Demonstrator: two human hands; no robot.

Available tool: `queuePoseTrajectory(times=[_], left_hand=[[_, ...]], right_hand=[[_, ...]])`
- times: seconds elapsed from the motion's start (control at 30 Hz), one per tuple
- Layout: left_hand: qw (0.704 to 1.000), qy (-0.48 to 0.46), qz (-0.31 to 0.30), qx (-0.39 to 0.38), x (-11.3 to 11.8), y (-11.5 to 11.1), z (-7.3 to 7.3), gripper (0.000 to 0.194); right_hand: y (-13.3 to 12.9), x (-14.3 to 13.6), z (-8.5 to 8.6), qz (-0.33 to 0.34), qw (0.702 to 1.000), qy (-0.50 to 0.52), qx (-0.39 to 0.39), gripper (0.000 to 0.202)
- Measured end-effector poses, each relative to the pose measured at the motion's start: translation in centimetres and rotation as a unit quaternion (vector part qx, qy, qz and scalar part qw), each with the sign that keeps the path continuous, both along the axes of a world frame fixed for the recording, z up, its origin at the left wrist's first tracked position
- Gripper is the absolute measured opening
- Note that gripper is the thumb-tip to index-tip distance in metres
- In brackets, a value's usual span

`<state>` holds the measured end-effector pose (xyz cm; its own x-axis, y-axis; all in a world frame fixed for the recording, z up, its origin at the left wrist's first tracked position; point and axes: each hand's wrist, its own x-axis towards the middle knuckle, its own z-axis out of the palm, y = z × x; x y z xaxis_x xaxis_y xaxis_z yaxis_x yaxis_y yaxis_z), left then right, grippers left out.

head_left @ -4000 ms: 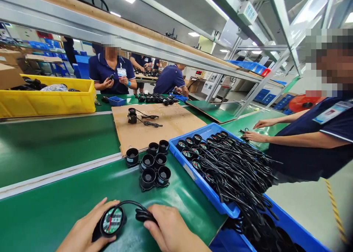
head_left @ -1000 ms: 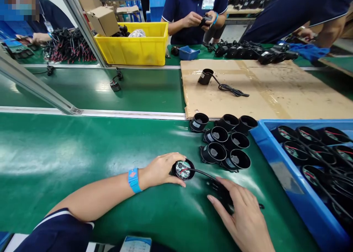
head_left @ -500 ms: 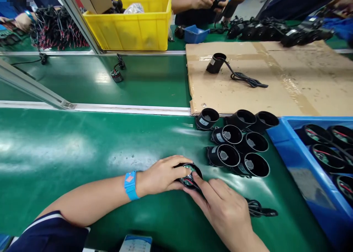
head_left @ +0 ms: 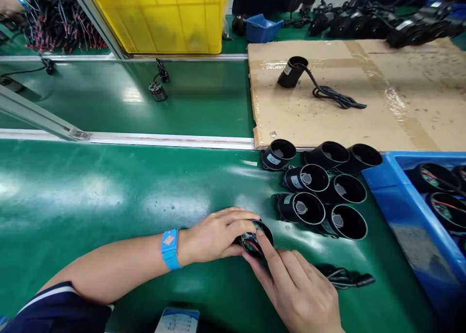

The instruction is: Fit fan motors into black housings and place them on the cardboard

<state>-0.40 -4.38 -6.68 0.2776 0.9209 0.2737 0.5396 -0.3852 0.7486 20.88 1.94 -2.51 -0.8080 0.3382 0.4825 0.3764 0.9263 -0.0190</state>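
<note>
Both hands work on a round black housing (head_left: 270, 234) with a green circuit board and red and black wires inside its open end. My left hand (head_left: 220, 233), with a blue wristband (head_left: 170, 248), grips it from the left, fingers over the rim. My right hand (head_left: 296, 287) holds the lower right side, its index finger pressed in at the opening. A coiled black cable (head_left: 347, 278) lies to the right, partly hidden behind my right hand. Beyond it, several open black housings (head_left: 305, 208) stand grouped on the green table (head_left: 109, 192).
At the right is a blue bin (head_left: 396, 211) of wired housings. A cardboard sheet (head_left: 327, 129) bears one housing with a cable (head_left: 293, 72). Behind are a yellow crate (head_left: 171, 27), a small blue tray (head_left: 262, 29) and co-workers. A metal frame post (head_left: 43, 112) slants at left.
The view has shifted slightly, so most things sit a little further right. Both hands keep their hold on the housing, nearly unmoved. The co-worker's hands across the table have moved.
</note>
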Motion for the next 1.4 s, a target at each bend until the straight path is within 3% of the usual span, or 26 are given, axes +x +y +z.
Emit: queuePoseTrajectory(times=[0.17, 0.43, 0.57, 1.03, 1.13, 1.3, 1.4], left_hand=[[1.0, -0.017, 0.01, 0.016, 0.1, 0.0, -0.1, 0.036], [0.998, 0.056, -0.029, 0.004, 0.1, 0.5, 0.8, 0.026], [0.998, 0.056, -0.028, 0.021, 0.0, 0.6, 0.8, 0.024], [0.998, 0.022, -0.06, -0.002, 0.2, 1.0, 0.9, 0.026], [0.998, 0.005, -0.054, -0.014, 0.3, 0.9, 0.8, 0.038], [0.999, -0.028, -0.021, -0.022, 0.5, 0.6, 0.7, 0.079], [0.999, -0.017, -0.011, -0.04, 0.5, 0.5, 0.7, 0.078]], right_hand=[[-0.4, 0.1, -0.3, 0.018, 1.0, 0.02, -0.006, 0.034], [-0.8, 0.0, 0.0, 0.018, 1.0, 0.008, 0.023, 0.023], [-0.9, 0.2, -0.2, -0.011, 0.999, -0.017, 0.029, 0.02], [-1.8, 0.2, -0.4, 0.022, 0.995, -0.069, 0.065, 0.016], [-1.5, 0.5, -0.3, 0.017, 0.997, -0.051, 0.059, 0.022], [-0.8, 0.9, 0.1, -0.005, 0.999, -0.022, 0.037, 0.025], [-0.5, 1.0, 0.4, -0.016, 0.999, -0.015, 0.028, 0.028]])
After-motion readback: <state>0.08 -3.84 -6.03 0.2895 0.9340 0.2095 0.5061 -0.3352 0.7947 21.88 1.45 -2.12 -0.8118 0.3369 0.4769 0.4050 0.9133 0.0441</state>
